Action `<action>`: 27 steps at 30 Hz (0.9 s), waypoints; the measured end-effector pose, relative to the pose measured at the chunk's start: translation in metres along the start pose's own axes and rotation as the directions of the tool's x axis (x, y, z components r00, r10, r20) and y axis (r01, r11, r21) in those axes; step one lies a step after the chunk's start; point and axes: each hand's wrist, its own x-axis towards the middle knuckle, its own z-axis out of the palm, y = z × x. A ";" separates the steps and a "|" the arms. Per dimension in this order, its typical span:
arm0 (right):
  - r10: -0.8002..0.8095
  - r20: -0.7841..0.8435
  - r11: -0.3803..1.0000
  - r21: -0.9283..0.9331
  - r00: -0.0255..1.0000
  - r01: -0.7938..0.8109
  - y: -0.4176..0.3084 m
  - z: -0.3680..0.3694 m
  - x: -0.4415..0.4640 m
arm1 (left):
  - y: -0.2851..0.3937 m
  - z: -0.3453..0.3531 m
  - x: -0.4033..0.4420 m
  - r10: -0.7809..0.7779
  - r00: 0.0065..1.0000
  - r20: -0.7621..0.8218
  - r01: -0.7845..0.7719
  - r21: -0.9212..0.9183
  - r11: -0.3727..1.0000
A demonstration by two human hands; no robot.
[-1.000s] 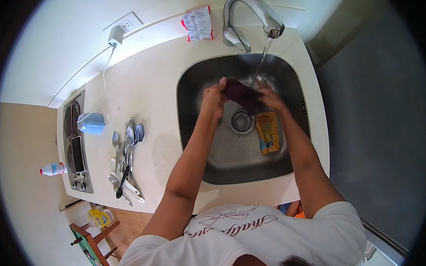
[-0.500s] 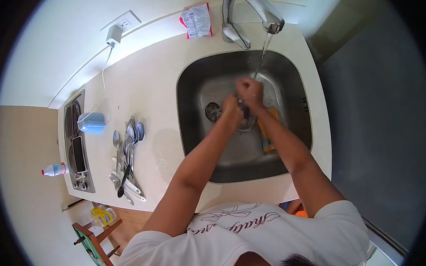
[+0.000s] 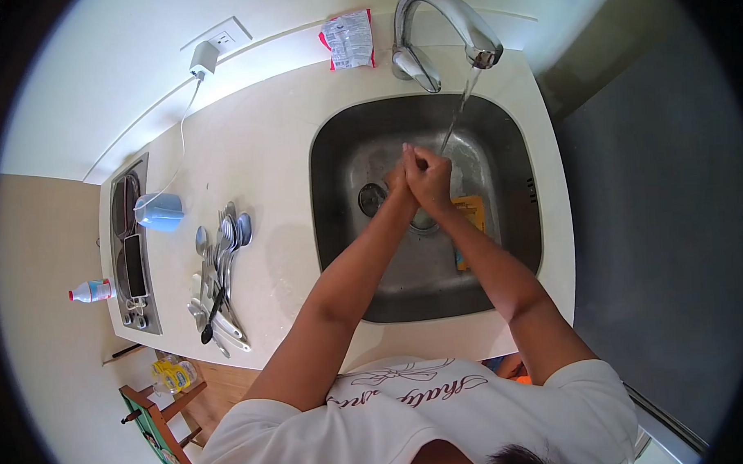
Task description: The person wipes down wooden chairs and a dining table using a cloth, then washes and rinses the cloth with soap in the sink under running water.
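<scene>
My left hand [image 3: 396,180] and my right hand [image 3: 429,179] are pressed together over the sink [image 3: 353,294]. The right hand's fingers are curled in, and much of the left hand is hidden behind it. Whatever lies between them, if anything, cannot be made out. Running water [image 3: 459,114] falls from the chrome faucet [image 3: 473,42] just behind my right hand. Below my wrists, part of a clear round dish [image 3: 423,222] shows on the sink floor. A yellow-orange packet [image 3: 471,210] lies beside my right forearm.
The dark round drain [image 3: 371,199] is left of my hands. Several spoons and forks [image 3: 225,245] lie piled on the counter [image 3: 279,153], near a blue cup [image 3: 160,212]. A gas stove [image 3: 149,301] bears a phone [image 3: 136,265]. A snack packet [image 3: 350,40] rests by the wall.
My hands have come closer together, the right one turning over the left. The dark object seen between my wrists before is now hidden. The view has shifted slightly.
</scene>
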 end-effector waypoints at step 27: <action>0.159 0.273 0.973 0.119 0.949 -0.197 -0.015 0.007 0.001 | 0.001 0.014 -0.015 0.198 0.788 0.583 0.331 -0.672 0.662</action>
